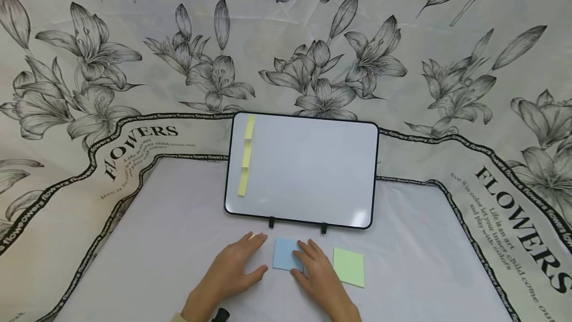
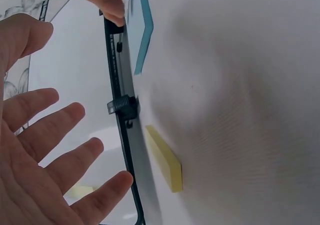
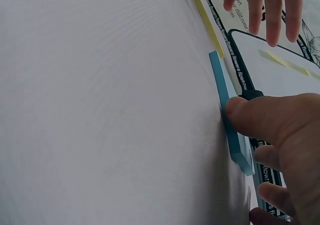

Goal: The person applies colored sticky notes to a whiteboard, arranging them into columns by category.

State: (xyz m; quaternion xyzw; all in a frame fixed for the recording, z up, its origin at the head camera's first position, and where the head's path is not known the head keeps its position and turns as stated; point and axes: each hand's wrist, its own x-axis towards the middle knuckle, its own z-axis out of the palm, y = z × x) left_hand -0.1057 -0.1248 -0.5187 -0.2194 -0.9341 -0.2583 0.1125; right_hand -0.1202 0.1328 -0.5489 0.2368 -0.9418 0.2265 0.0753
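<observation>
In the head view, a blue sticky note pad (image 1: 285, 253) lies flat on the white cloth. My right hand (image 1: 319, 272) is over its right side, with fingers extended across the top and the thumb at the near edge. In the right wrist view, that thumb (image 3: 250, 114) overlaps the blue pad's side. My left hand (image 1: 232, 267) hovers to the left, fingers spread and holding nothing. A yellow sticky note pad (image 2: 165, 160) lies near its fingertips and is mostly hidden by them in the head view. To the right of my right hand lies a green sticky note pad (image 1: 349, 267).
Behind the pads stands a whiteboard (image 1: 308, 168) with a black frame and small black feet (image 1: 323, 228). Three yellow notes (image 1: 247, 155) run down its left side. A flower-printed cloth (image 1: 313, 63) rises behind. A small black object (image 1: 221, 315) shows by my left wrist.
</observation>
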